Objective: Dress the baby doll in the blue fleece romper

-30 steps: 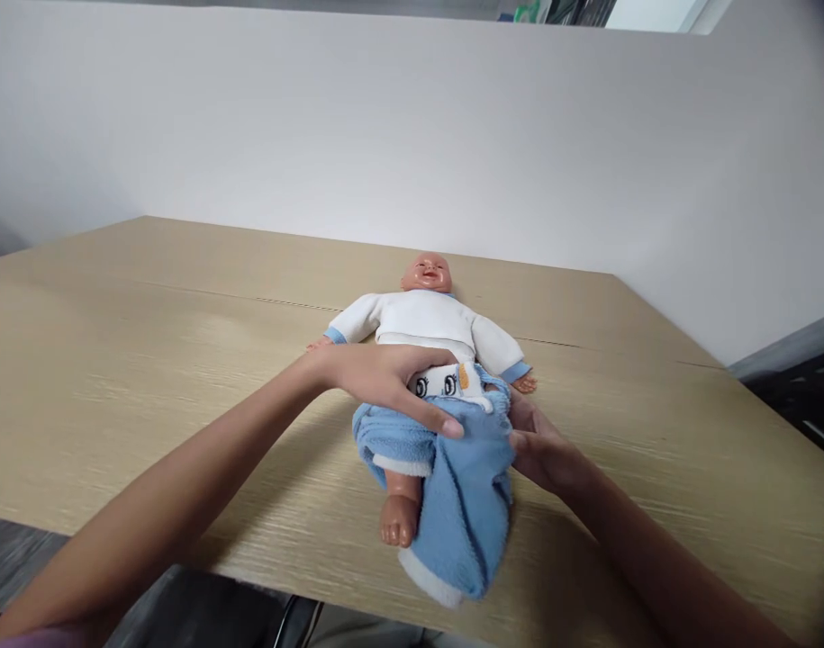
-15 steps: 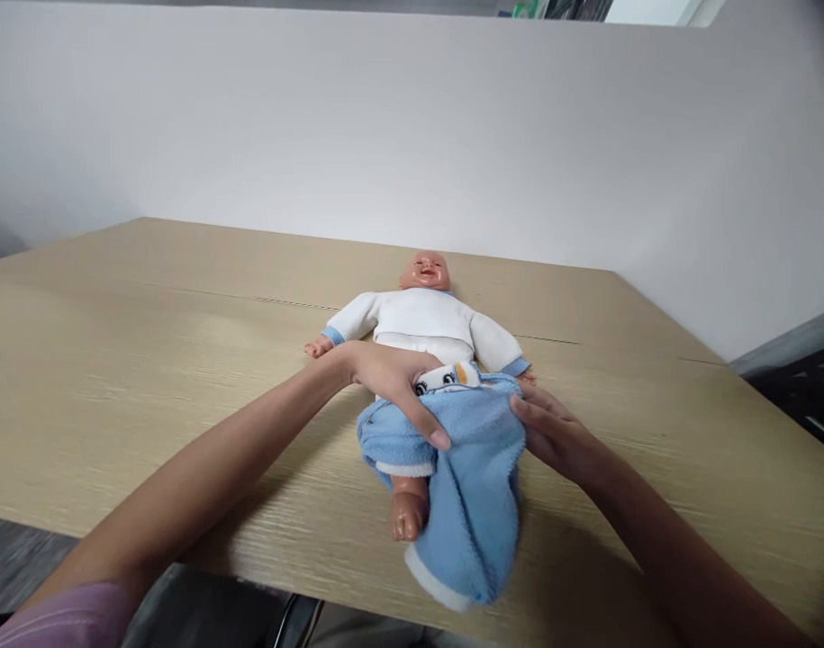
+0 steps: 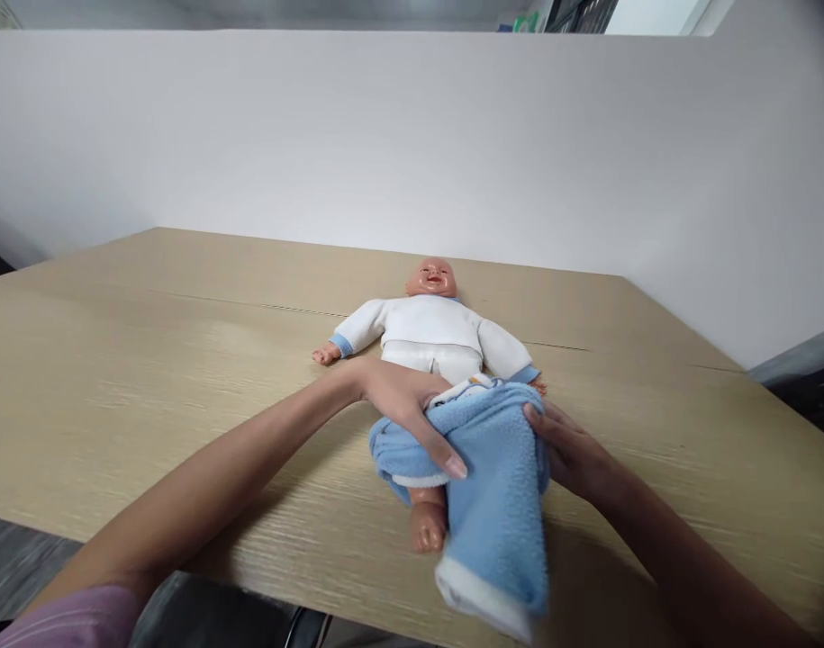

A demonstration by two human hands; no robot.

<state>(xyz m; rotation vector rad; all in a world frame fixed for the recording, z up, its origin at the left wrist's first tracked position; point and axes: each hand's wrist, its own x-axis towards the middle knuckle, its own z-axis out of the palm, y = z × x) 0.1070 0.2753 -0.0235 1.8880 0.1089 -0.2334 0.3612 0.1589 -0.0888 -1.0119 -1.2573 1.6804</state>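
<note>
A baby doll (image 3: 433, 322) lies on its back, head away from me, in a white top with blue cuffs. Light blue fleece trousers (image 3: 496, 486) with white hems cover its legs. One bare foot (image 3: 428, 522) pokes out of the left trouser leg; the other leg hangs loose toward the table edge, with no foot showing. My left hand (image 3: 415, 409) grips the waistband, thumb on the outside and fingers hidden inside. At the right side of the trousers, my right hand (image 3: 570, 445) pinches the fabric, its fingertips partly behind the cloth.
The wooden table (image 3: 215, 378) has a thin seam across it. A white partition (image 3: 412, 135) rises behind its far edge. A dark chair (image 3: 209, 612) is below the front edge, and a dark object (image 3: 807, 387) stands beyond the right side.
The waistband has folded down, hiding most of its printed eyes. The loose trouser leg now hangs straighter and lower. Both hands keep their hold, and the view has tilted slightly.
</note>
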